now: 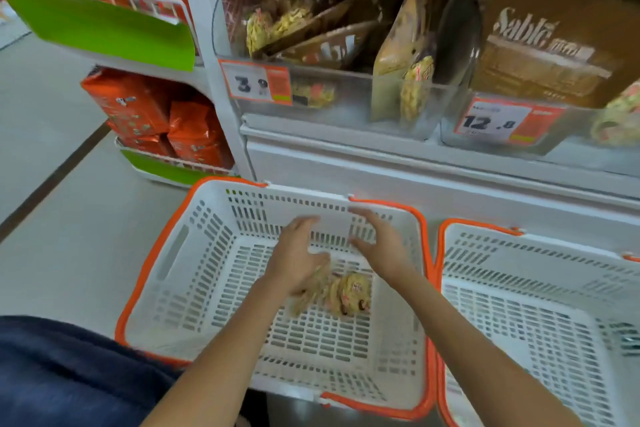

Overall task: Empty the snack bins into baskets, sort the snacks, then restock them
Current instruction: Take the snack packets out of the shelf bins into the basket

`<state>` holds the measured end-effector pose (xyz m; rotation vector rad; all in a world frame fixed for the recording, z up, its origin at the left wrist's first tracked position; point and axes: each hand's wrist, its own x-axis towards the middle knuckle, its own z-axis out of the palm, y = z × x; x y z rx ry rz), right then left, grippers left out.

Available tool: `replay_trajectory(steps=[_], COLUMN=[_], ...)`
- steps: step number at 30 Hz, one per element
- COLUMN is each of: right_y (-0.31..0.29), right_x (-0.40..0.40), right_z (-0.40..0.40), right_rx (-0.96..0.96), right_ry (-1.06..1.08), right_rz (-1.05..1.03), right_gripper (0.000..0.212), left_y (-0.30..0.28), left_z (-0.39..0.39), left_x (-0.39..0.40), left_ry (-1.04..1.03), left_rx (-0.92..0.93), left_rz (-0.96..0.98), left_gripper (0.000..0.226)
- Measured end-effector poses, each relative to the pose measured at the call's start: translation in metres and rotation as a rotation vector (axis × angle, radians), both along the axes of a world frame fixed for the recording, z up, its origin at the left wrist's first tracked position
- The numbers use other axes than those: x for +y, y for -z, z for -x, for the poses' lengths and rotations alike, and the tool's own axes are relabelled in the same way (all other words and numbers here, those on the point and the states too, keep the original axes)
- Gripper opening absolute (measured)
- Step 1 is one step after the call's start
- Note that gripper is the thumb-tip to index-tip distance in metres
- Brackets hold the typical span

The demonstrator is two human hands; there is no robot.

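A white basket with an orange rim (166, 253) sits on the floor below the shelf. A few yellow snack packets (341, 293) lie on its bottom. My left hand (298, 255) hovers over the basket with fingers straight, holding nothing. Beside it, my right hand (379, 243) is spread open over the basket, also holding nothing. Above, clear snack bins (346, 104) hold more yellow packets (415, 90) and brown Sablé bags (533, 55). A second white basket (519, 253) stands to the right.
Orange bags (152, 114) fill a rack with green trim at the left. Price tags (256, 83) hang on the bin fronts. A white shelf ledge (415, 163) runs just behind the baskets. My dark blue clothing (62, 371) is at the lower left.
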<state>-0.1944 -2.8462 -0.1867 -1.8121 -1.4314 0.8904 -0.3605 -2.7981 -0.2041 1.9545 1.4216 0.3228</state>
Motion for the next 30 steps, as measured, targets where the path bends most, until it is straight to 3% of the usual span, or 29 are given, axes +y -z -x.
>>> replay_trajectory(steps=[4, 6, 9, 12, 15, 18, 23, 30], right_y=[-0.128, -0.179, -0.212, -0.215, -0.208, -0.205, -0.207, -0.231], right_x=[0.033, 0.056, 0.097, 0.124, 0.141, 0.15, 0.145, 0.12], right_z=[-0.027, -0.042, -0.058, -0.054, -0.042, -0.032, -0.03, -0.009], right_rx=[-0.157, -0.29, -0.304, -0.147, -0.137, -0.177, -0.406, -0.248], right_ry=[0.176, 0.214, 0.22, 0.214, 0.28, 0.418, 0.588, 0.489], right_rz=[-0.522, -0.592, -0.343, -0.025, 0.028, -0.125, -0.359, -0.621], right_gripper=[0.031, 0.034, 0.067, 0.107, 0.117, 0.098, 0.034, 0.029], left_y=[-0.105, -0.158, -0.215, -0.228, -0.221, -0.223, -0.226, -0.259], left_z=[-0.03, -0.035, -0.034, -0.029, -0.025, -0.028, -0.035, -0.037], left_x=[0.042, 0.061, 0.089, 0.114, 0.13, 0.14, 0.146, 0.125], left_ry=[-0.136, -0.179, -0.259, -0.193, -0.135, -0.106, -0.105, -0.18], left_rx=[-0.151, -0.2, -0.192, 0.024, 0.146, -0.013, -0.05, -0.124], left_rz=[-0.445, -0.637, -0.752, -0.73, -0.683, -0.678, -0.788, -1.082], left_gripper=[0.036, 0.03, 0.037, 0.054, 0.046, 0.031, 0.019, 0.015])
